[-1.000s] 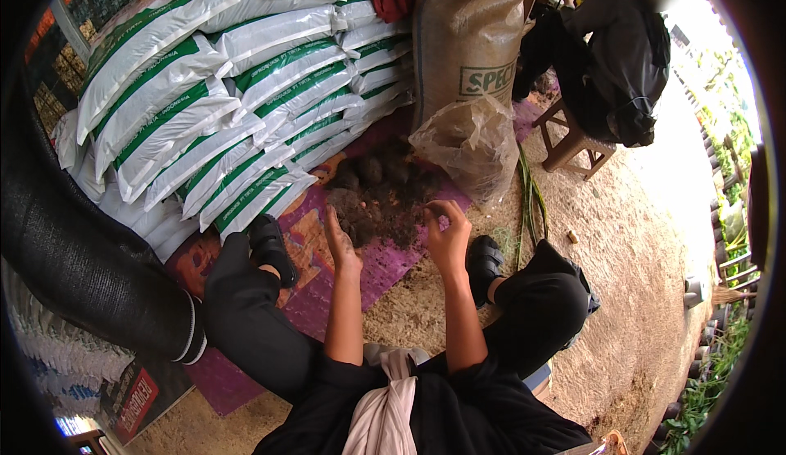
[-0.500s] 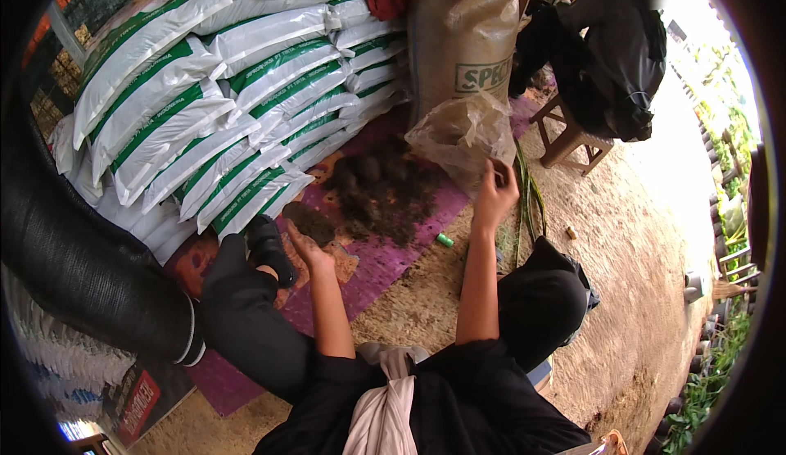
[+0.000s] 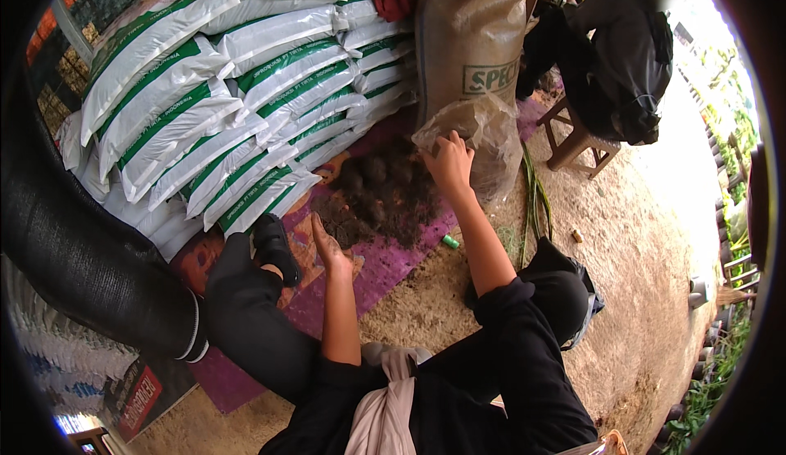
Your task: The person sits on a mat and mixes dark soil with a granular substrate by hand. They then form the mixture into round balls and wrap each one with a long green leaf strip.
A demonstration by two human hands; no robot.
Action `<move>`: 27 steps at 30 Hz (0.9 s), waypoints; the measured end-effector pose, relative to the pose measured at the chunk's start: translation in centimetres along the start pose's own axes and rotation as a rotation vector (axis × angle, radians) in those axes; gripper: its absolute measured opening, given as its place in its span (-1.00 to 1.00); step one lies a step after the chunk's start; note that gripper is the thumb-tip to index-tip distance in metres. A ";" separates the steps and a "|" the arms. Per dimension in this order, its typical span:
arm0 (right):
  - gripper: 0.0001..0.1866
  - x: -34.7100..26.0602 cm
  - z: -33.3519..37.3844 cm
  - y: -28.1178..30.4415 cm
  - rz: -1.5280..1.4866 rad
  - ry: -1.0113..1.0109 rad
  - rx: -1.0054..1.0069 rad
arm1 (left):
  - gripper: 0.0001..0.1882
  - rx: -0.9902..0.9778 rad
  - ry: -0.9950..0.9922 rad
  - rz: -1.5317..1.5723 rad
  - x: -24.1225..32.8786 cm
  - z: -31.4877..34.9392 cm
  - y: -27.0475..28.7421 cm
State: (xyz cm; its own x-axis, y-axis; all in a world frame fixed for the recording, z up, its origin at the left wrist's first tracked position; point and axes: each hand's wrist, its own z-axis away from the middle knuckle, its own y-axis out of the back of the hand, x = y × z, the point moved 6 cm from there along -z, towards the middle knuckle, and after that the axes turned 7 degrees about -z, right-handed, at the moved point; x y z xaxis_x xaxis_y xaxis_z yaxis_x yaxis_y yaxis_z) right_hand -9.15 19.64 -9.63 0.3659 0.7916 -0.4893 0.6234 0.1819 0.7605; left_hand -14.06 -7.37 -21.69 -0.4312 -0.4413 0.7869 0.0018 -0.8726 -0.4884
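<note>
I sit on the ground with a heap of dark soil (image 3: 381,193) on a purple mat (image 3: 385,262) in front of me. My right hand (image 3: 449,160) reaches forward and grips the edge of a clear plastic bag (image 3: 483,140) that stands against a big tan sack (image 3: 471,45). My left hand (image 3: 329,246) hangs above the near edge of the soil, fingers apart, dirt on the palm, holding nothing. My black shoe (image 3: 274,246) rests on the mat to the left of that hand.
Stacked white and green sacks (image 3: 221,95) fill the back left. A thick black roll (image 3: 74,250) lies at the left. Another person in black (image 3: 618,54) sits on a low stool (image 3: 577,140) at the back right. A small green object (image 3: 451,242) lies by the mat.
My right hand has moved from the soil up to the plastic bag and taken hold of it. My left hand has drawn back toward me to the soil's near edge.
</note>
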 end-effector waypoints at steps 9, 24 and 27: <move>-0.65 3.5 1.5 -1.6 -0.104 -0.086 -0.108 | -0.45 0.136 0.026 0.094 -0.5 0.4 -0.2; -0.56 -2.5 3.9 -2.2 -0.627 0.027 -0.482 | -0.40 -0.188 0.050 0.206 1.4 2.6 -4.1; -0.53 -6.2 4.7 -1.0 -0.794 0.215 -0.447 | -0.37 -0.268 0.093 0.187 1.1 2.9 -4.4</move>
State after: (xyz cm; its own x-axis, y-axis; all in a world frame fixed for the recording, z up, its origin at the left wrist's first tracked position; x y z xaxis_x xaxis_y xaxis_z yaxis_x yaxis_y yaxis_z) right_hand -8.73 11.83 -9.36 -0.2169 0.4220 -0.8803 0.2959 0.8877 0.3527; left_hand -11.88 -4.65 -17.59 -0.5259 -0.5569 0.6428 -0.1433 -0.6870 -0.7124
